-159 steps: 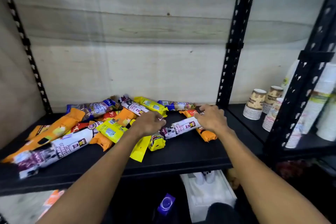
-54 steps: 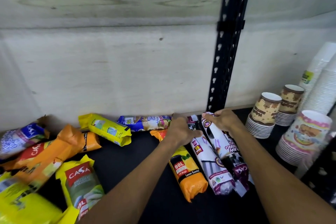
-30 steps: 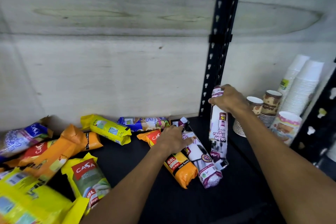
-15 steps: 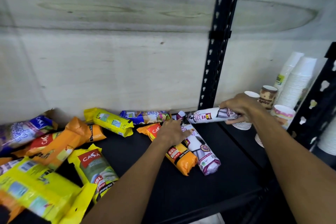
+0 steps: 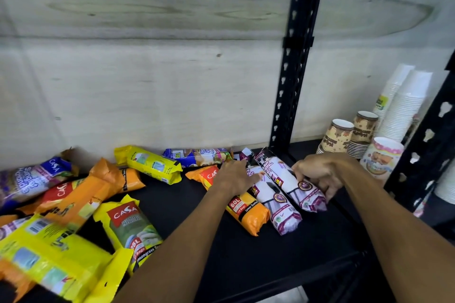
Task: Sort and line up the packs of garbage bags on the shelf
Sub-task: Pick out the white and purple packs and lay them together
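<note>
So far only a short row stands sorted at about three o'clock on the shelf (image 5: 307, 248): an orange pack (image 5: 242, 206) and two white packs, the first (image 5: 275, 204) touching it and the second (image 5: 293, 179) touching that one, all three lying parallel and slanted toward five o'clock. The right hand (image 5: 322, 174) is curled around the outer side of the second white pack, thumb and fingers closed on it as it lies on the shelf against its twin. The left hand (image 5: 236, 177) lies flat and spread, palm down, across the far ends of the orange pack and the first white pack, pressing rather than gripping.

By my judgement the task is early, with perhaps a third of the packs dealt with. At twelve o'clock a yellow pack (image 5: 150, 163) and a blue pack (image 5: 199, 156) lie loose along the back wall (image 5: 147, 86). From nine to seven o'clock sits an unsorted heap (image 5: 61, 204).

Count: two white packs and one orange pack in the row; one yellow and one blue at the back. In the heap I make out at least two yellow, two orange and one blue-purple, but overlap and blur hide the true number. Paper cups (image 5: 344, 138) stand past the upright (image 5: 293, 69) at two o'clock, in several stacks.
</note>
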A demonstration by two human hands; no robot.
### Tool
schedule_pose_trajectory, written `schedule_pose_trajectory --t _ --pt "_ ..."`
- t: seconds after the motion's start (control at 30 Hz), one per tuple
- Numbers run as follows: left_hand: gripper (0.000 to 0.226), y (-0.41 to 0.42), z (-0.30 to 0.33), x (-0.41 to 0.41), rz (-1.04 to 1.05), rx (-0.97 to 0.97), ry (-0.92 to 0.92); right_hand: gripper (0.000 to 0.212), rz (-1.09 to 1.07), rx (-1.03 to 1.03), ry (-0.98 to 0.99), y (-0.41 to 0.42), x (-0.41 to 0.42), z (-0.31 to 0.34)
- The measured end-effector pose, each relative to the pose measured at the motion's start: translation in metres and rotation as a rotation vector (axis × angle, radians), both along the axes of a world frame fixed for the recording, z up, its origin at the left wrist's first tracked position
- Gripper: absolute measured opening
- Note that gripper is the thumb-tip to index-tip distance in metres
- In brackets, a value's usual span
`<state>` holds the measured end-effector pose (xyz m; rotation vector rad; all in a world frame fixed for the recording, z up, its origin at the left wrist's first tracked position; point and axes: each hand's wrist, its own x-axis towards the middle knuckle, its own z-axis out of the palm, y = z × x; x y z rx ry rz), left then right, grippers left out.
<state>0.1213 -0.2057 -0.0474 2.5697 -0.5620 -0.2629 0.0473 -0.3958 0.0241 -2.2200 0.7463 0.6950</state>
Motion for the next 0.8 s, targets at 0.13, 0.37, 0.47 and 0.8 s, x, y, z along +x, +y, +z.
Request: schedule_pose_trajectory --t 0.13,0.37,0.47,0.8 --pt "0.08 0.0 0.0 0.001 -0.001 0.002 -0.006 0.036 0.016 0.025 -0.012 0.0 0.0 -0.008" --pt "0.082 0.0 -0.002 0.0 0.006 -0.011 -0.007 0.033 0.036 -0.054 -0.046 0.002 0.002 -0.015" --pt "0.081 0.001 -0.002 -0.002 0.009 -0.006 -0.033 0.039 0.012 -0.061 -0.184 0.006 0.009 -0.018" --pt "0.068 0.008 0.01 -0.004 -0.112 -0.023 0.005 0.049 0.085 -0.085 -0.374 0.014 0.021 -0.029"
